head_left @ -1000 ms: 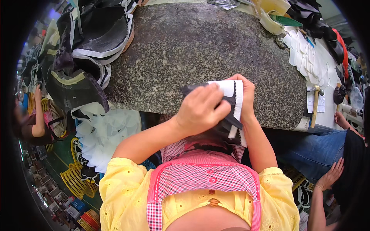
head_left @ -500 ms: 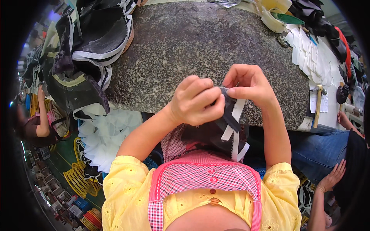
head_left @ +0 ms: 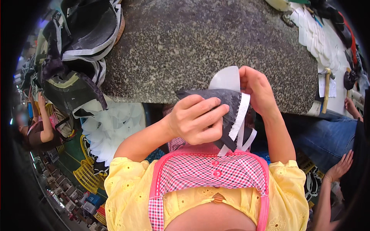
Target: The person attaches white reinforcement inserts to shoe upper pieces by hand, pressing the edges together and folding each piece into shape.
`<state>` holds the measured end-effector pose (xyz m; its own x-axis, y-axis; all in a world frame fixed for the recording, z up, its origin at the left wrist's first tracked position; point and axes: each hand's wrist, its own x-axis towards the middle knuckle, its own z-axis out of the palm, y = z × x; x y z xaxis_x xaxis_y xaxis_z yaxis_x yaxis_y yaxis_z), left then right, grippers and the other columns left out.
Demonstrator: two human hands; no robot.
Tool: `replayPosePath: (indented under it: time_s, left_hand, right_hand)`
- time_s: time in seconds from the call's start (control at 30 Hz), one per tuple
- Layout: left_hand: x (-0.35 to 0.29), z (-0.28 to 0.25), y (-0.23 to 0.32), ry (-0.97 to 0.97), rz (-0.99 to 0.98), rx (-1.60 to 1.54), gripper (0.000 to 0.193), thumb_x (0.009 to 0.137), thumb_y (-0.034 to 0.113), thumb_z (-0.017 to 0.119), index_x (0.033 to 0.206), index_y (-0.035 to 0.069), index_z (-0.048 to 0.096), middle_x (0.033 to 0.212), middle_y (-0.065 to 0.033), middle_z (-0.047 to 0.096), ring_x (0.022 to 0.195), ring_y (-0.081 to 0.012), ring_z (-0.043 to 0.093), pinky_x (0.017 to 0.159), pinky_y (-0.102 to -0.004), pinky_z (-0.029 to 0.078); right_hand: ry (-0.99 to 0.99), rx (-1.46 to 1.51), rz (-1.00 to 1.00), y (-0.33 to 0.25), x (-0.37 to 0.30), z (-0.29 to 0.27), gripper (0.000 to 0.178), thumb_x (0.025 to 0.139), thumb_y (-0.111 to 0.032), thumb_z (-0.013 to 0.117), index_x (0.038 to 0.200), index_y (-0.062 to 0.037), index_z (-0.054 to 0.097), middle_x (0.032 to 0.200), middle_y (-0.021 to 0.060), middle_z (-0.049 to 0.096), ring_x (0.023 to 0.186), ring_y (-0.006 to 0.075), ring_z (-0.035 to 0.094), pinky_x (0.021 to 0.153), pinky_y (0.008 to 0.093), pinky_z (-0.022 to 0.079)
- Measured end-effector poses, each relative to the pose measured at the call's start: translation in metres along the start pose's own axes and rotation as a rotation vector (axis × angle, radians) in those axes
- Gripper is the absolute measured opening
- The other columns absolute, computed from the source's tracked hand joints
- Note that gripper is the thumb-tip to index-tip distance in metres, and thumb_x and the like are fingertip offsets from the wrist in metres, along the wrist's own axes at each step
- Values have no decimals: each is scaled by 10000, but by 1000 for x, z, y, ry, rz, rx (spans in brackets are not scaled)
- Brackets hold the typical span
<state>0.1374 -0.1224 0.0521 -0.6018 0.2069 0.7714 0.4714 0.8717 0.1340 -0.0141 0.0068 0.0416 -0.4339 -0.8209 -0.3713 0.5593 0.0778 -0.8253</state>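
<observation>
My left hand (head_left: 200, 120) is closed on a black shoe upper (head_left: 228, 99), pressing it with the fingers laid over its near side. White tape (head_left: 240, 115) runs down the upper's right edge, and loose white ends hang below. A smooth white curved stiffener (head_left: 227, 79) sticks up behind the upper's top edge. My right hand (head_left: 257, 89) grips the stiffener's right side with bent fingers; its fingertips are partly hidden. Both hands are held over the near edge of the speckled stone table (head_left: 185, 46), above my lap.
Black uppers with white edging (head_left: 86, 42) are heaped at the table's left. White curved pieces (head_left: 111, 127) stand stacked below them. On the right are flat white pieces (head_left: 314, 36) and a wooden-handled hammer (head_left: 327, 90). A person in jeans (head_left: 323, 142) sits close on my right.
The white stiffener now shows between my hands. The black upper has been lifted and turned, so more of it faces up. My right hand has left the upper's edge for the stiffener.
</observation>
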Motion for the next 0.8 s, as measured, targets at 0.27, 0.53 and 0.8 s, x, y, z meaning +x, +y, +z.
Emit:
replayPosePath:
  time_s: [0.27, 0.53, 0.8]
  left_hand:
    - [-2, 0, 21, -75, -58, -67, 90, 597, 101, 583, 607, 93, 494, 826, -104, 627, 695, -205, 587, 516, -253, 404]
    - [-10, -9, 52, -161, -146, -90, 82, 589, 82, 605, 627, 61, 536, 822, -127, 644, 653, -204, 601, 462, -213, 386]
    - [-14, -5, 42, -208, -236, -33, 95, 600, 85, 603, 677, 45, 565, 852, -129, 640, 697, -218, 605, 478, -232, 420]
  right_hand:
    - [21, -161, 16, 11, -9, 2, 174, 812, -112, 569, 669, -58, 485, 620, -77, 455, 567, 3, 377, 490, 181, 291]
    - [89, -253, -40, 39, -16, 8, 159, 846, -138, 545, 753, -16, 505, 685, -51, 484, 660, 13, 417, 564, 188, 346]
    - [246, -596, -307, 34, -70, -5, 162, 829, -82, 565, 962, 7, 544, 764, 17, 568, 670, 62, 510, 571, 195, 414]
